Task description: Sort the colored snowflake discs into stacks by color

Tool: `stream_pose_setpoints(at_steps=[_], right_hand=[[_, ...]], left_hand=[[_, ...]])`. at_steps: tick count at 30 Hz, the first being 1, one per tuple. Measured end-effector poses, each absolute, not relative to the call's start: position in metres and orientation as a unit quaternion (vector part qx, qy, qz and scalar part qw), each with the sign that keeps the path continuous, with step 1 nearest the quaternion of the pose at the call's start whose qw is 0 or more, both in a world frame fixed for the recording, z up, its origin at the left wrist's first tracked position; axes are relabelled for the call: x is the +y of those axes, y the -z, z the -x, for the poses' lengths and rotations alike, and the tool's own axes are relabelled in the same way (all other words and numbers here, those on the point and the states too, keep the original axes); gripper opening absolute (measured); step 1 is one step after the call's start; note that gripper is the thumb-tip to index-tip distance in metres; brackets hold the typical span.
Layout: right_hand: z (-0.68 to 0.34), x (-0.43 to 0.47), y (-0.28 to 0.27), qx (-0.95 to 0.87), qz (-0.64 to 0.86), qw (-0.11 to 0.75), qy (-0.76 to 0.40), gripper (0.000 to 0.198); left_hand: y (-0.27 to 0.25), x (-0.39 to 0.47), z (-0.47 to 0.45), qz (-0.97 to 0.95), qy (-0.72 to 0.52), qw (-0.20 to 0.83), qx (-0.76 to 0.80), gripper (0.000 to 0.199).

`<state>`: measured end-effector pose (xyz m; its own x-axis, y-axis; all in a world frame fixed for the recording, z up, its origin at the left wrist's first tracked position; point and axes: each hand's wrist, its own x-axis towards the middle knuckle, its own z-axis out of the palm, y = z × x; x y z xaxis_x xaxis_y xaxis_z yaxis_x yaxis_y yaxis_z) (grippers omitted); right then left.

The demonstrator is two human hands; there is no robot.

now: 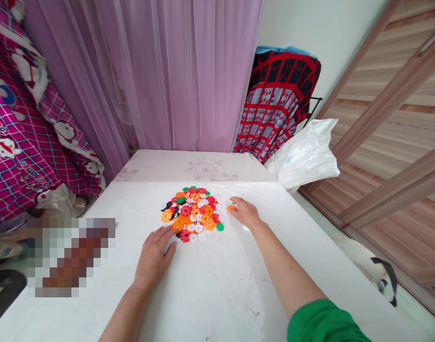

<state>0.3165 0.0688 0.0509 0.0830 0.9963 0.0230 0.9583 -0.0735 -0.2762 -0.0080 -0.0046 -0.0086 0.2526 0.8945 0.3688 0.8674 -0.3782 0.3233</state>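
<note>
A pile of flower-shaped plastic discs (186,210) in orange, red, white, green and black lies spread on the white-covered table. My left hand (155,254) rests at the pile's near left edge. Its fingers are stretched out, with the fingertips touching an orange disc (176,225). To the right of the pile, my right hand (245,213) is closed in a pinch, an orange disc (232,208) between its thumb and fingers. A green disc (220,227) lies at the pile's right edge.
A white plastic bag (304,154) stands at the table's far right corner. Beyond the table (203,294) hang purple curtains (188,71). A checked pink cloth (35,128) is at left, wooden cabinet doors (391,128) at right. A pixelated patch hides part of the left side.
</note>
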Motion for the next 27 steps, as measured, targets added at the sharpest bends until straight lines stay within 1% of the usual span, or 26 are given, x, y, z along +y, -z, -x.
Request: stream_pose_setpoints(at_steps=[3,7,8,12,18,22,27], right_hand=[[-0.312,0.058,-0.054,-0.683,0.719,0.108,-0.074,0.029],[-0.299,0.035,-0.059,-0.71,0.689,0.087,-0.114,0.017],[-0.294,0.029,-0.059,-0.709,0.689,0.086,-0.123,0.018],[-0.275,0.012,-0.053,-0.682,0.714,0.096,-0.123,0.033],[-0.255,0.001,-0.036,-0.664,0.732,0.132,-0.082,0.024],[-0.253,-0.01,-0.029,-0.663,0.723,0.169,-0.096,0.025],[-0.266,-0.011,-0.033,-0.662,0.714,0.207,-0.095,0.021]], left_hand=[[0.01,-0.005,0.007,-0.787,-0.26,0.026,0.558,0.039],[0.01,-0.004,0.008,-0.789,-0.255,0.031,0.558,0.041],[0.01,-0.004,0.008,-0.79,-0.252,0.033,0.559,0.041],[0.009,-0.003,0.008,-0.791,-0.243,0.039,0.56,0.041],[0.007,-0.004,0.008,-0.79,-0.251,0.037,0.558,0.04],[0.007,-0.004,0.007,-0.789,-0.249,0.04,0.56,0.04],[0.007,-0.004,0.007,-0.787,-0.258,0.042,0.559,0.04]])
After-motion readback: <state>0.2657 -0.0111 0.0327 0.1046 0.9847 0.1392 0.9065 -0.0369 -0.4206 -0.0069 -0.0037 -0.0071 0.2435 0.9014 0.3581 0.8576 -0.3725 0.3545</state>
